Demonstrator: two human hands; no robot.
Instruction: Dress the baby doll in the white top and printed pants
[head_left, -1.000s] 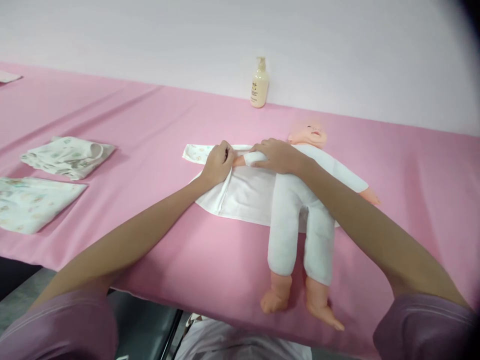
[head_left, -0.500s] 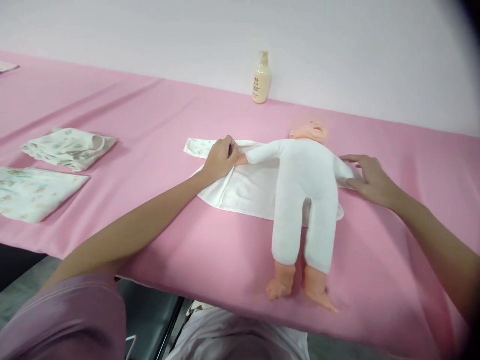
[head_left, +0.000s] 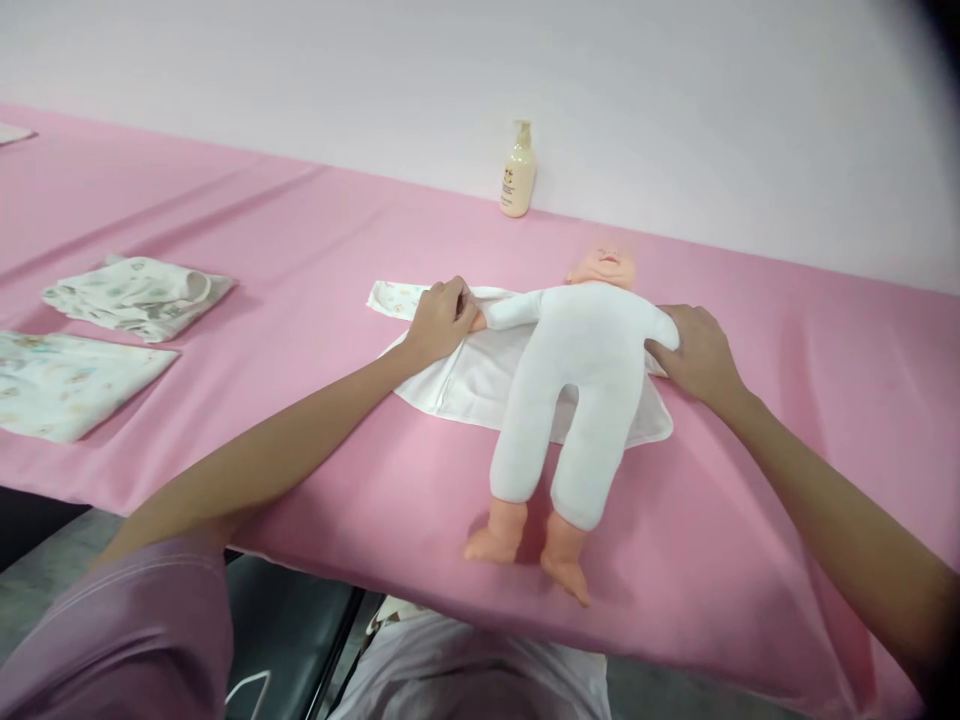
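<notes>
The fingers (head_left: pixel 448 290) of the left hand (head_left: pixel 437 322) are curled tight on the white shirt (head_left: pixel 427 388), right by the sleeve (head_left: pixel 394 300), and the doll's little hand (head_left: pixel 478 321) pokes up against them. The right hand (head_left: pixel 697 350) is shut around the doll's other arm, with its thumb in front; most of the other fingers hide behind. The doll (head_left: pixel 581 345) lies on its back on the open shirt, on the pink table (head_left: pixel 315 230). It looks like the step now is lining up a doll arm with a sleeve. I think the next move calls for a snug left hold on the cloth and a soft right hand, so the doll does not slide. The doll's feet (head_left: pixel 566 568) are near the front edge, so pulling it that way could tip them over. The bottle (head_left: pixel 518 178) stands at the back by the wall, well apart from both hands. Two folded cloths (head_left: pixel 142 300) (head_left: pixel 75 385) lie far to the left, with pink table between them and the shirt, and more to the right.
</notes>
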